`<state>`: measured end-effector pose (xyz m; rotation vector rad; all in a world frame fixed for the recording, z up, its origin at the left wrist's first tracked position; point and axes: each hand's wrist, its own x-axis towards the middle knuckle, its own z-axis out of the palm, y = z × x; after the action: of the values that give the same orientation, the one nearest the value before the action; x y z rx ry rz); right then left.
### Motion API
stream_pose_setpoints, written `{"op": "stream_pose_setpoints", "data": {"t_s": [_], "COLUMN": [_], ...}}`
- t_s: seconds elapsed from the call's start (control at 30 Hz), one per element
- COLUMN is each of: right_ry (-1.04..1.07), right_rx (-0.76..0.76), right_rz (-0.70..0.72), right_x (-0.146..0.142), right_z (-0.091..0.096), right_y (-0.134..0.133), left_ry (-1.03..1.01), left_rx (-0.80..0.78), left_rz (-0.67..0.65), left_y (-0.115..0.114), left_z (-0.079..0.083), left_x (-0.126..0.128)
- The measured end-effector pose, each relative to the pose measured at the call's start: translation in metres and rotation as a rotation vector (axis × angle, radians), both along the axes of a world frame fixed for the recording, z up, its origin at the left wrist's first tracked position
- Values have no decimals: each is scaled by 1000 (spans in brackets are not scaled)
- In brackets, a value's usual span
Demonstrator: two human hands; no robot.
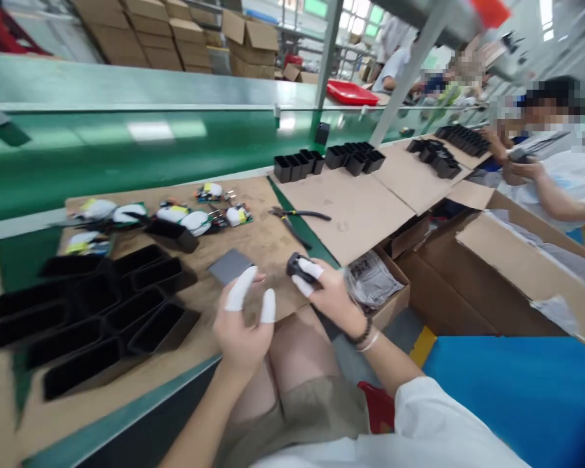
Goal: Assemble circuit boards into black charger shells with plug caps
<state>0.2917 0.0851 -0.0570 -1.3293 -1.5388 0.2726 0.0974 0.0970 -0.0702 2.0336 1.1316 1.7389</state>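
Note:
My left hand [244, 325] is open above the cardboard-covered bench, thumb and forefinger apart in white finger cots. Just beyond its fingertips lies a flat grey plate [230, 265]. My right hand [332, 292], also in white finger cots, is closed around a small black plastic part [299, 265]; the fingers hide some of it. Past the hands rests a pair of cutting pliers [297, 218] with dark handles spread. Several open black plastic cases [146, 312] stand to the left. Behind them are several circuit boards [195, 221] with white and yellow parts.
A green conveyor belt [175, 143] runs behind the bench. More black cases [353, 156] stand at its far edge. Cardboard boxes [448, 292] are at the right, near a blue surface [511, 396]. A co-worker [556, 156] sits farther right, holding a dark object.

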Motion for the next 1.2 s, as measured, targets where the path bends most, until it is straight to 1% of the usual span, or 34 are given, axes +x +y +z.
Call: {"op": "stream_pose_setpoints", "data": {"t_s": [0.07, 0.1, 0.2, 0.23, 0.3, 0.37, 0.4, 0.43, 0.5, 0.57, 0.67, 0.73, 0.8, 0.87, 0.93, 1.0, 1.07, 1.13, 1.2], "right_ry": [83, 129, 264, 355, 669, 1065, 1230, 1343, 1492, 1599, 1678, 1655, 1565, 1401, 1208, 1033, 869, 654, 378], "right_rx": [-44, -62, -101, -113, -174, -322, -428, -538, -707, -776, -784, -777, -755, -714, -647, -536, -367, -167, -13], "right_rz": [31, 43, 62, 63, 57, 75, 107, 149, 222, 245, 247, 258, 282, 319, 316, 250, 132, 10, -38], "right_x": [-2, -4, -17, -23, -36, -46, -50, -53, -56, -57, -57, -55, -53, -50, -48, -48, -50, -52, -53], "right_z": [-4, -5, -5, -3, 5, 16, 23, 29, 41, 50, 58, 58, 53, 45, 36, 29, 23, 18, 13], "right_y": [1, 1, -4, -7, -16, -25, -29, -33, -40, -46, -57, -62, -66, -66, -65, -62, -59, -54, -49], "left_ry": [44, 58, 37, 5, -72, -125, -141, -155, -186, -220, -271, -315, -347, -364, -377, -381, -320, -192, -80], "left_rx": [55, 36, -123, -182, -278, -351, -376, -396, -430, -447, -456, -467, -488, -508, -518, -508, -503, -514, -539], "left_rz": [-32, -63, -216, -272, -366, -427, -441, -441, -411, -369, -335, -329, -329, -324, -345, -403, -440, -407, -392], "left_y": [1, 1, -1, -3, -8, -14, -17, -20, -25, -30, -34, -35, -35, -36, -36, -36, -34, -30, -23], "left_z": [3, 4, 5, 5, 6, 9, 11, 14, 20, 27, 37, 41, 44, 45, 44, 43, 41, 39, 36], "left_x": [2, 3, 8, 9, 9, 8, 7, 6, 4, 3, 1, 0, -1, -2, -3, -5, -9, -13, -18]}}
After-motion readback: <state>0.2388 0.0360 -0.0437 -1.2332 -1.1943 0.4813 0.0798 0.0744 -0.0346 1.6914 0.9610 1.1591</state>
